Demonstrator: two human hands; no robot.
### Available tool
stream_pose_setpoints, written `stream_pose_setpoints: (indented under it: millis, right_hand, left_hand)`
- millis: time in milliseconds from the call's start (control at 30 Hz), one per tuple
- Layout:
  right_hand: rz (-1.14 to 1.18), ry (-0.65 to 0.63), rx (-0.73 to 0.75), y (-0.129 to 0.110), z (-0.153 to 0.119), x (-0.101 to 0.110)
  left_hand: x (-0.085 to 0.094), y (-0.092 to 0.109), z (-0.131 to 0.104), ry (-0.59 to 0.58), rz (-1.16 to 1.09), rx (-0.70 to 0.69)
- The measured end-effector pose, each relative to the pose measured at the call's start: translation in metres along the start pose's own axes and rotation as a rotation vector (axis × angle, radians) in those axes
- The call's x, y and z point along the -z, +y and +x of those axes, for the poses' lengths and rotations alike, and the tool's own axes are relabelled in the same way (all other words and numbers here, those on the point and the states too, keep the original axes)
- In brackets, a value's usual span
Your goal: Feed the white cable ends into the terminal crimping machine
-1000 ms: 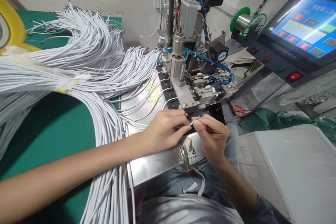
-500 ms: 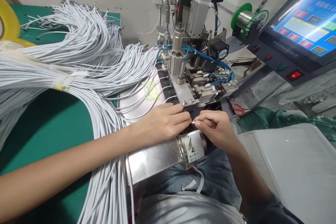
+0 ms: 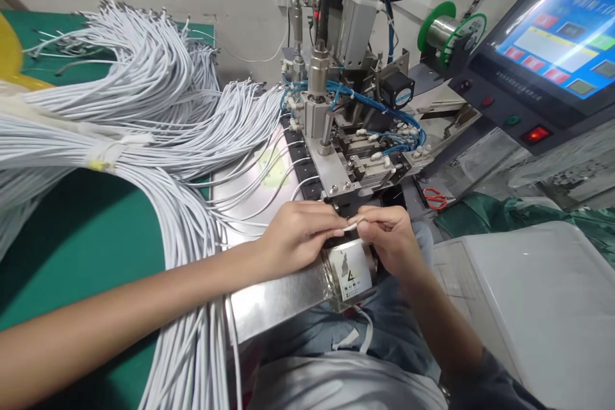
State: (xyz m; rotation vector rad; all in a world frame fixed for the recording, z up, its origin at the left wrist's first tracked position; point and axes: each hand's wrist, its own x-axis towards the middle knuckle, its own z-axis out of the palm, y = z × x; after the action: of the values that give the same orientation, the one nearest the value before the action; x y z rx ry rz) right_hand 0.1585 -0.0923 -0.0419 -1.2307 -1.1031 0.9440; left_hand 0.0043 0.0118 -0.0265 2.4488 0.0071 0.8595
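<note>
Between the fingertips of both hands shows a short stretch of white cable (image 3: 352, 227). My left hand (image 3: 302, 237) is closed on it, palm down, in front of the machine (image 3: 331, 163). My right hand (image 3: 390, 238) pinches the cable's end from the other side; the tip is mostly hidden by the fingers. Just below both hands is a motor-like block with a white label (image 3: 354, 269). Several other white cables lead from the big bundle (image 3: 192, 230) into the black slotted strip (image 3: 307, 173) along the machine.
A metal plate (image 3: 269, 311) lies under my left forearm, and a green mat (image 3: 110, 230) spreads beneath the cables. To the right are a solder wire spool (image 3: 444, 32), a lit touchscreen (image 3: 557, 38), red-handled scissors (image 3: 436, 198) and a white bin (image 3: 552, 295).
Both hands have drawn slightly back from the machine's edge, and more of the white cable shows between them. The view has shifted a little.
</note>
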Motion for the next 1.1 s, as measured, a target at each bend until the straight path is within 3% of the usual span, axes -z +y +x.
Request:
stream_pose_setpoints:
  millis: [167, 300, 433, 533, 667, 767, 933, 1100]
  right_hand:
    - [-0.243, -0.123, 0.016, -0.016, 0.011, 0.014]
    - [-0.421, -0.056, 0.048, -0.024, 0.012, 0.009]
    - [-0.375, 0.123, 0.055, -0.014, 0.005, -0.003]
    - [-0.361, 0.207, 0.041, -0.002, 0.001, -0.006]
    - [-0.359, 0.205, 0.018, 0.015, 0.001, 0.002]
    - [-0.329, 0.186, -0.060, 0.025, 0.004, 0.009]
    - [-0.223, 0.139, -0.202, 0.034, 0.007, 0.009]
    - [-0.182, 0.130, -0.222, 0.035, 0.010, 0.007]
  left_hand:
    - [0.003, -0.002, 0.000, -0.100, 0.396, -0.191]
    - [0.000, 0.005, -0.002, -0.079, 0.583, -0.131]
    - [-0.007, 0.009, -0.005, -0.029, 0.452, -0.001]
    - [-0.009, 0.008, -0.007, -0.115, 0.358, 0.062]
    - [-0.008, 0.006, -0.007, -0.369, 0.528, 0.102]
    - [-0.009, 0.002, -0.008, -0.476, 0.640, 0.113]
    - [-0.011, -0.002, -0.009, -0.495, 0.639, 0.094]
    - [-0.011, -0.001, -0.008, -0.471, 0.601, 0.091]
